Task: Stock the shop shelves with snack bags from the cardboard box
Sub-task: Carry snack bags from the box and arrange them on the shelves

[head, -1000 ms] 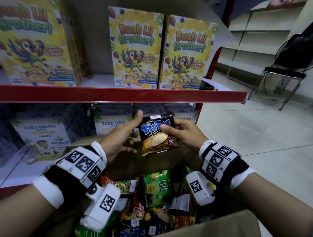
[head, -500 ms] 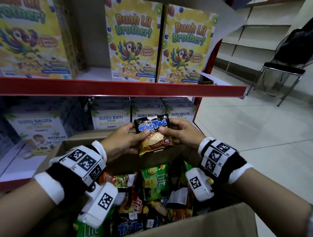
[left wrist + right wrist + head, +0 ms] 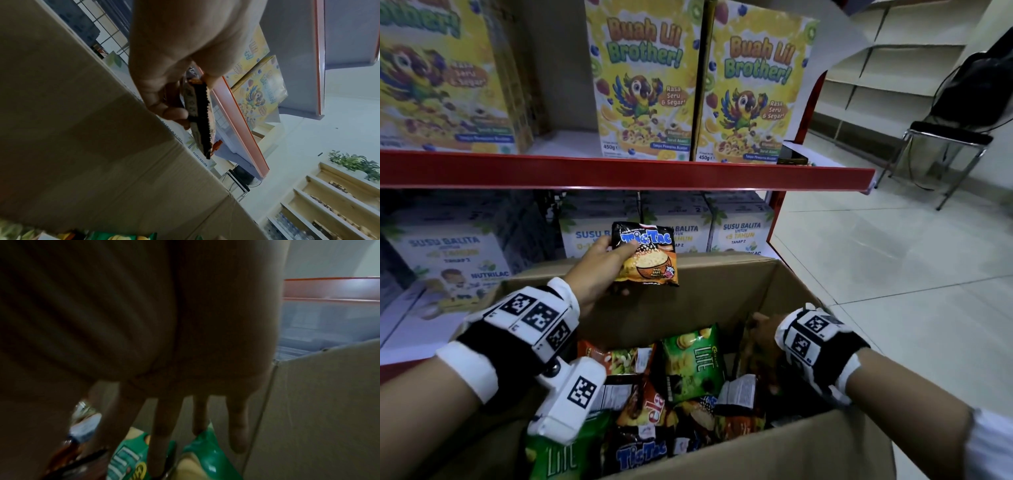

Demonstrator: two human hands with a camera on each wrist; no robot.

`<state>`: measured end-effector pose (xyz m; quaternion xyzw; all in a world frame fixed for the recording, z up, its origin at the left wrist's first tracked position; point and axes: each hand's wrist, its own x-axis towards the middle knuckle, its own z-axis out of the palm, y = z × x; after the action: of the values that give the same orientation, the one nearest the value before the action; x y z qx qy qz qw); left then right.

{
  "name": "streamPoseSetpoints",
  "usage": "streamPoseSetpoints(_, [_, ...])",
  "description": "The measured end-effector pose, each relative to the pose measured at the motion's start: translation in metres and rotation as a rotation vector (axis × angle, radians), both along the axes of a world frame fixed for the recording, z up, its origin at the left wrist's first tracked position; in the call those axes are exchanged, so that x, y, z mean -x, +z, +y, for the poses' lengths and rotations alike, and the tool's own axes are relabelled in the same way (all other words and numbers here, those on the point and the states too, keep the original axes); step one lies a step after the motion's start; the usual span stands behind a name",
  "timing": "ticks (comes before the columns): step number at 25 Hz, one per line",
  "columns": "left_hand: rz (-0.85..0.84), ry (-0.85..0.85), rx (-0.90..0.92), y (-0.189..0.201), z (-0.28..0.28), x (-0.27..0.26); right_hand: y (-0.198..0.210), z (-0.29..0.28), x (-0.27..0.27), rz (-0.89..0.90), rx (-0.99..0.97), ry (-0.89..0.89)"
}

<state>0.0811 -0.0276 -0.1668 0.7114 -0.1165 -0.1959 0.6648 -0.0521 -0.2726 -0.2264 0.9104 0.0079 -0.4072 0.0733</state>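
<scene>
A: In the head view the left hand (image 3: 599, 270) pinches the Tic Tac bag (image 3: 645, 255) by its edge, above the far wall of the cardboard box (image 3: 726, 274), in front of the lower shelf. The right hand (image 3: 763, 330) reaches down among the snack bags (image 3: 693, 363), its fingers hidden behind the wrist mount.

B: The bag probably ought to go in upright, label outward, wherever a gap shows; the milk cartons (image 3: 741, 233) crowd that shelf.

A: The left wrist view shows the bag edge-on, thumb and fingers (image 3: 174, 113) clamped on it. The label is out of sight.

B: And the right wrist view?

A: Dark and blurred. The spread fingers (image 3: 236, 426) hang straight over a green bag (image 3: 207, 449), holding nothing; whether they touch it is unclear.
</scene>
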Motion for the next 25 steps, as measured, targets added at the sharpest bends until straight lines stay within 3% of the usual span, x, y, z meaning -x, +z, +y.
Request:
streamPoseSetpoints(2, [0.006, -0.008, 0.006, -0.001, 0.0, -0.001, -0.008, 0.002, 0.004, -0.221, -0.009, -0.024])
streamPoseSetpoints(3, [0.007, -0.012, 0.009, -0.001, 0.0, -0.001, -0.004, 0.0, 0.004, -0.274, -0.104, -0.094])
streamPoseSetpoints(7, [-0.024, 0.006, 0.066, 0.0, 0.003, -0.005, 0.033, -0.007, 0.0, -0.372, -0.64, -0.44])
streamPoseSetpoints(13, [-0.042, -0.006, 0.194, -0.001, 0.001, -0.003, 0.082, 0.001, -0.01, -0.865, -1.563, -1.013])
streamPoseSetpoints(15, [0.032, -0.045, 0.255, 0.003, -0.003, 0.008, 0.089, 0.013, -0.014, -0.918, -1.579, -1.102])
streamPoseSetpoints(18, [0.197, -0.194, 0.309, 0.008, -0.01, 0.025, 0.087, 0.036, -0.017, -0.968, -1.452, -1.04])
streamPoseSetpoints(21, [0.153, -0.218, 0.34, 0.011, -0.015, 0.032, 0.087, 0.052, -0.019, -1.03, -1.52, -1.037])
streamPoseSetpoints(25, [0.049, -0.051, 0.413, 0.015, -0.015, 0.024, 0.092, 0.05, -0.015, -0.76, -1.649, -0.905])
